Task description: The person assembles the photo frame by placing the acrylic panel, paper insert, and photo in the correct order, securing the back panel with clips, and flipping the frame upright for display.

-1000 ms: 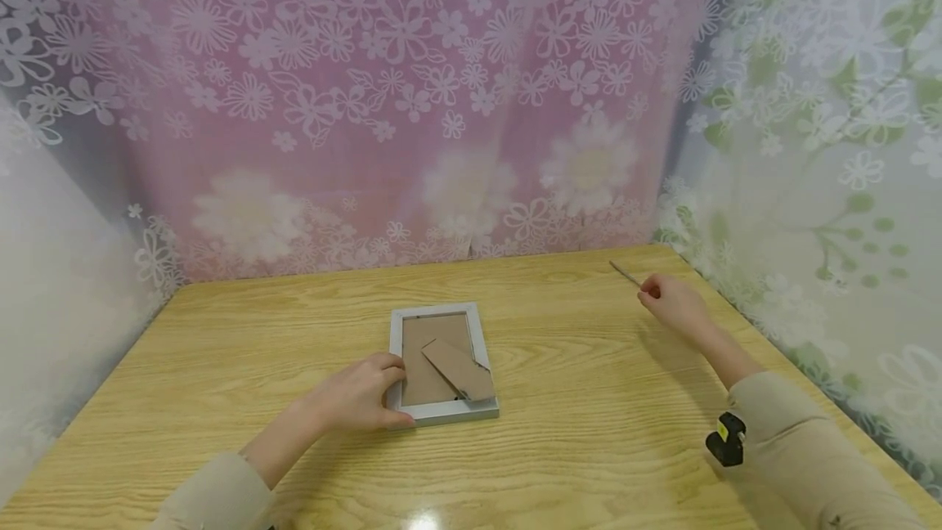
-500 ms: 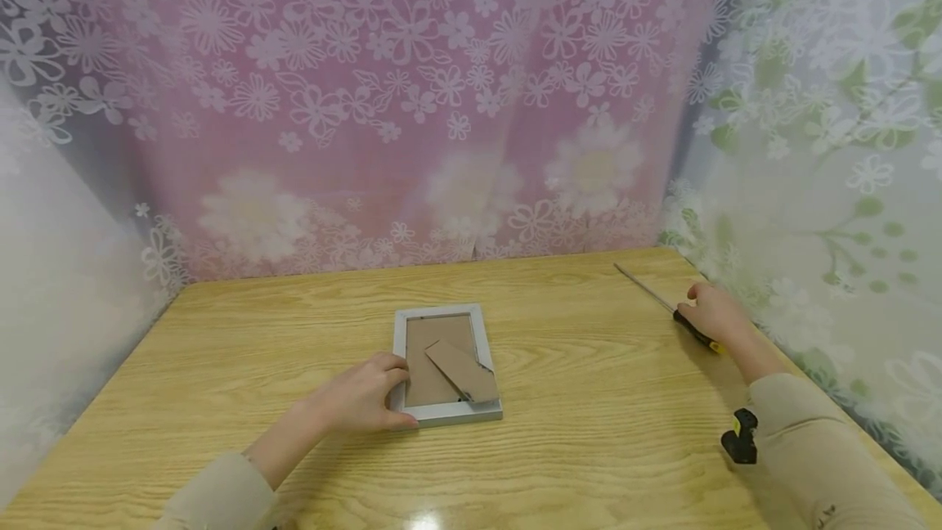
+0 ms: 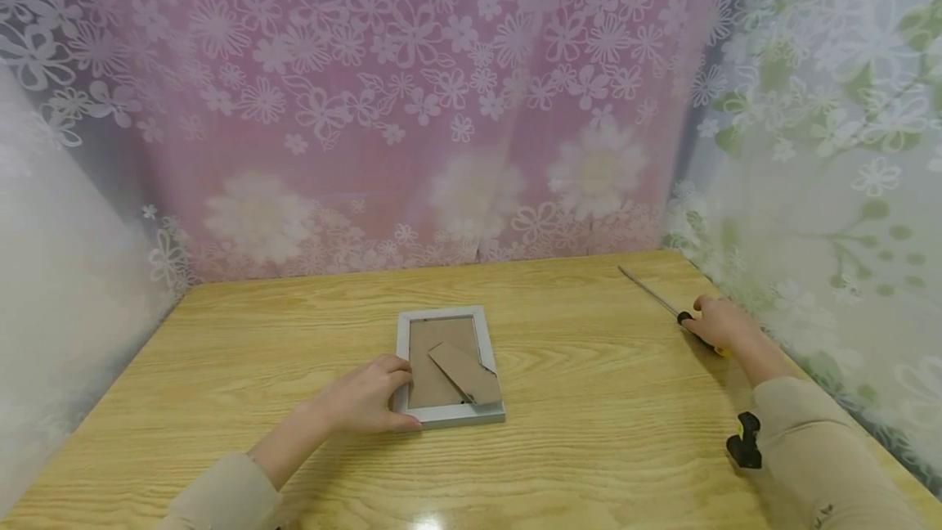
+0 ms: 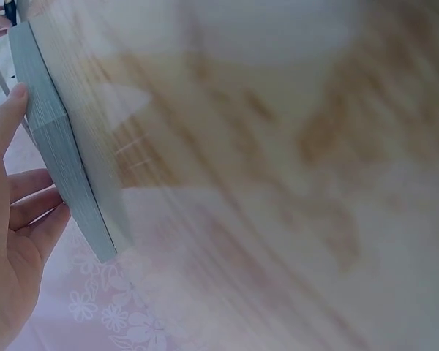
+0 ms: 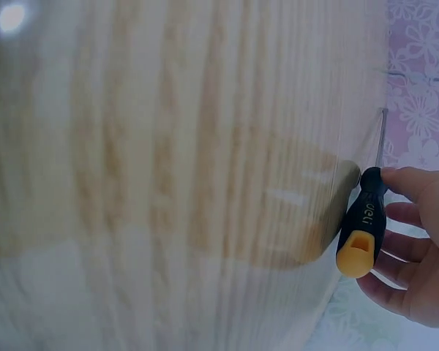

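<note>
A silver-grey picture frame [image 3: 452,414] lies back side up near the table's middle. Its brown backing [image 3: 427,375] carries a slanted stand flap [image 3: 465,375]. At the frame's lower left corner, my left hand [image 3: 364,397] grips it, thumb on the near edge and fingers along the left side. Far to the right is a screwdriver [image 5: 366,212] with a black and yellow handle and a thin metal shaft pointing to the back left. My right hand [image 3: 724,330] holds its handle, the thumb at the neck and the fingers curled along the side.
The wood-grain table [image 3: 294,325] has a pink flowered curtain [image 3: 412,105] behind it. Pale flowered curtains close in both sides, the right one [image 3: 824,186] near my right hand. A black camera mount [image 3: 745,442] sticks out by my right sleeve.
My right hand has moved right and toward me along the screwdriver, from the shaft to the handle. The screwdriver, the picture frame and my left hand have stayed in place.
</note>
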`<state>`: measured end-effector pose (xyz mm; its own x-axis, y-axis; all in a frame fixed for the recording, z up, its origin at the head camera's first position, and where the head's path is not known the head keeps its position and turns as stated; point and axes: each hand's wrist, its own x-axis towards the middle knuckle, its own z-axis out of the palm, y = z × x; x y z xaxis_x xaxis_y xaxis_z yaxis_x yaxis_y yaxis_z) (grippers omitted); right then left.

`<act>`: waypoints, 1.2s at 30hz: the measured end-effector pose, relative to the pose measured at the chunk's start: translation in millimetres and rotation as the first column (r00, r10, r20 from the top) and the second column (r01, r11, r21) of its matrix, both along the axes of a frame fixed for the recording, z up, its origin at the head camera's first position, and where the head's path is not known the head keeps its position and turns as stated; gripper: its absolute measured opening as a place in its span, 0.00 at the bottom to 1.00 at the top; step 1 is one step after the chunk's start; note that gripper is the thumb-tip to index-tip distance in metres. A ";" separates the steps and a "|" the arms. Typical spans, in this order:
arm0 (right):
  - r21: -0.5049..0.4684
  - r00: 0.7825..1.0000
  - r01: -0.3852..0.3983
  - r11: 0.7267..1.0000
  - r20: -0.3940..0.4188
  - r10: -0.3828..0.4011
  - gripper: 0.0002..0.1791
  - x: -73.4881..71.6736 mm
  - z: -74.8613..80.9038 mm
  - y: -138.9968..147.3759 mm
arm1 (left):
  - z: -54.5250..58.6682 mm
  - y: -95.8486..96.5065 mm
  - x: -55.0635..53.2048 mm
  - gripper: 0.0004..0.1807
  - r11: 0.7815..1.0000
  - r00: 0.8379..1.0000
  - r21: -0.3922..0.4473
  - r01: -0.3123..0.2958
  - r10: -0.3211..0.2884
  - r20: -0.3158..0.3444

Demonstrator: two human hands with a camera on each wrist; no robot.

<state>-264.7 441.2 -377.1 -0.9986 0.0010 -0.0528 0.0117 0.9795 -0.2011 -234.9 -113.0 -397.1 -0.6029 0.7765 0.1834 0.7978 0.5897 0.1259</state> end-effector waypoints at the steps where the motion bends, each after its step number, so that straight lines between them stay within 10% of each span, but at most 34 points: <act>1: 0.004 1.000 -0.010 1.000 -0.005 0.010 0.29 -0.4 -0.9 -0.6 | 0.1 0.2 -0.1 0.35 1.000 1.000 0.001 0.002 -0.002 0.001; 14: 0.115 0.999 -0.033 0.993 -0.013 0.035 0.20 0.8 -3.5 -9.7 | 0.3 1.1 -0.4 0.34 1.000 1.000 -0.013 -0.010 0.010 0.018; 36: 0.013 0.997 -0.008 1.000 0.073 0.007 0.13 0.3 -6.5 -11.9 | 1.2 0.6 -0.4 0.36 0.999 0.999 -0.023 -0.024 0.024 0.024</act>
<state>-264.4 429.2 -383.6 -0.9921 -0.0054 -0.1256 0.0183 0.9822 -0.1870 -235.2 -112.4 -395.9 -0.6254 0.7656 0.1506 0.7802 0.6115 0.1317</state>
